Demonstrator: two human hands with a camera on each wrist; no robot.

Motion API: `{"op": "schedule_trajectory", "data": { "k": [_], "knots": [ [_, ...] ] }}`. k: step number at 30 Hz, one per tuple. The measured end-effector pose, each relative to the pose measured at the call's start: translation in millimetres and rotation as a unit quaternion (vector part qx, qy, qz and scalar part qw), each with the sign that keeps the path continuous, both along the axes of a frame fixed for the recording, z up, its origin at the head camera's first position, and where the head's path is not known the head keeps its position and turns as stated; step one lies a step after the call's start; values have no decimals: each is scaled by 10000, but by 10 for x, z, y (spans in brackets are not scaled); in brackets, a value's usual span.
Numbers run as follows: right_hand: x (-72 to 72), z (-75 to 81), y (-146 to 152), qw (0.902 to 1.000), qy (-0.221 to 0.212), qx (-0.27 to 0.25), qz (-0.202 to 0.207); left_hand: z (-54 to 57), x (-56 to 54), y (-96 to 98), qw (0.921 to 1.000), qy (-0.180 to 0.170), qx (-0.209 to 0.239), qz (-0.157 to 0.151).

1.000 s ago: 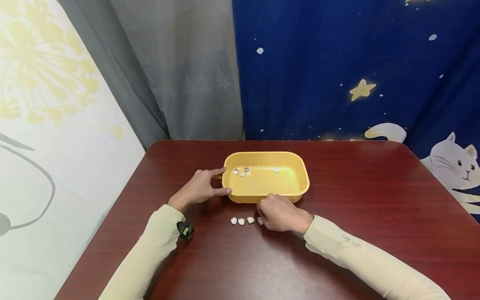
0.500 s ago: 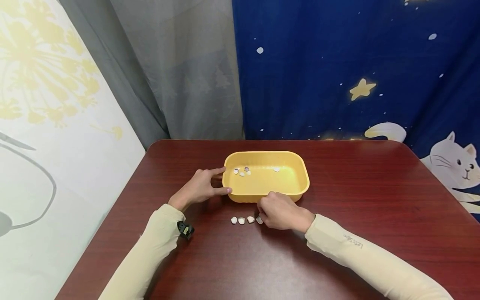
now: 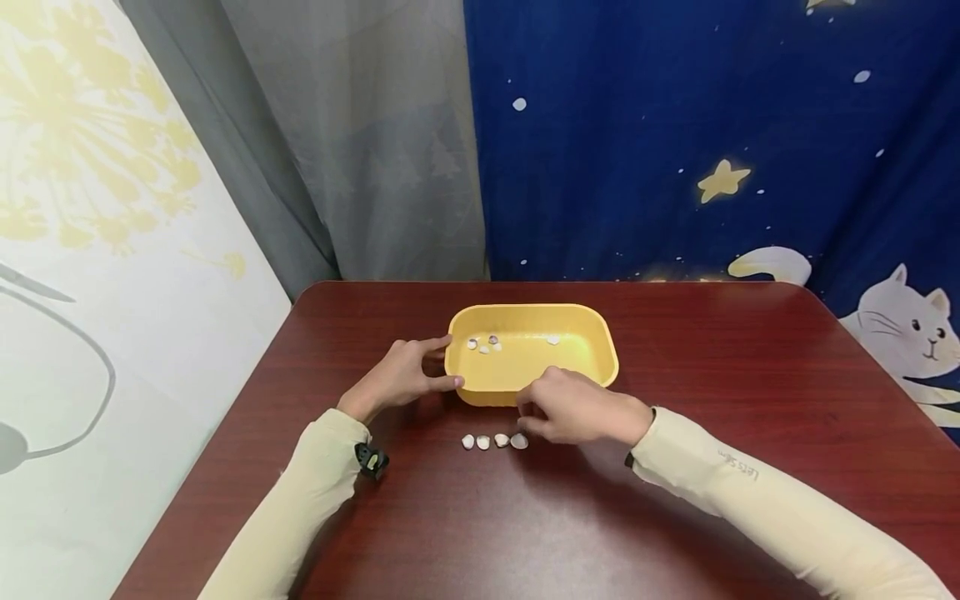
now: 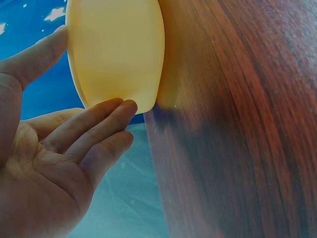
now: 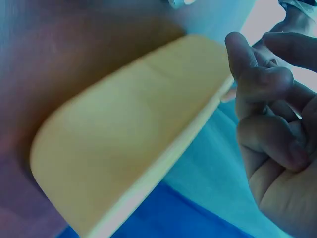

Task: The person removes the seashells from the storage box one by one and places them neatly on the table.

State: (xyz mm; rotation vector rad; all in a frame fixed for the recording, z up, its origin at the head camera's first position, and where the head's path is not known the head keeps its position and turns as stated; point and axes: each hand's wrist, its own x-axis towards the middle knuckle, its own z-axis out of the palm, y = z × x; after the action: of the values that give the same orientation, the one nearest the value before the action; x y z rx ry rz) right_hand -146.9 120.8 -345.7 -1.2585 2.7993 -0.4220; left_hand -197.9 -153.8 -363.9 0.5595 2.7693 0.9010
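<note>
A row of several small whitish seashells (image 3: 501,440) lies on the table in front of a yellow plastic tub (image 3: 525,388). Inside the tub more shells show, most near its left end, with one shell (image 3: 553,340) farther right. My left hand (image 3: 401,372) rests against the tub's left end, thumb at the front corner; the left wrist view has its extended fingers (image 4: 106,121) touching the yellow wall. Just above and right of the row's rightmost shell (image 3: 519,441) is my right hand (image 3: 573,406). Its thumb and index finger are apart, the other fingers bent, with nothing seen between them.
The dark red wooden table (image 3: 720,358) reaches back to a grey curtain (image 3: 405,167) and a blue patterned curtain (image 3: 637,167). A white wall (image 3: 112,333) with a printed pattern stands at the left.
My right hand has lifted off the rightmost shell of the row and moved slightly right and up, uncovering that shell. My left hand and the tub stay in place.
</note>
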Motion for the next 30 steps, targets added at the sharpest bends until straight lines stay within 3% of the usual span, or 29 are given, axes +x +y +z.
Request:
{"op": "schedule_trajectory", "data": {
  "k": [9, 17, 23, 30],
  "knots": [
    [-214, 454, 57, 9983, 307, 161, 478, -32, 10, 12, 10000, -7, -26, 13],
    [-552, 751, 14, 9993, 312, 100, 166, -21, 4, 7, 10000, 9, -54, 51],
    [-875, 713, -157, 9992, 159, 345, 109, -12, -2, 9, 10000, 61, 37, -17],
    [-1182, 463, -368, 9932, 182, 1151, 38, -16, -3, 15, 9999, 47, 99, -63]
  ]
}}
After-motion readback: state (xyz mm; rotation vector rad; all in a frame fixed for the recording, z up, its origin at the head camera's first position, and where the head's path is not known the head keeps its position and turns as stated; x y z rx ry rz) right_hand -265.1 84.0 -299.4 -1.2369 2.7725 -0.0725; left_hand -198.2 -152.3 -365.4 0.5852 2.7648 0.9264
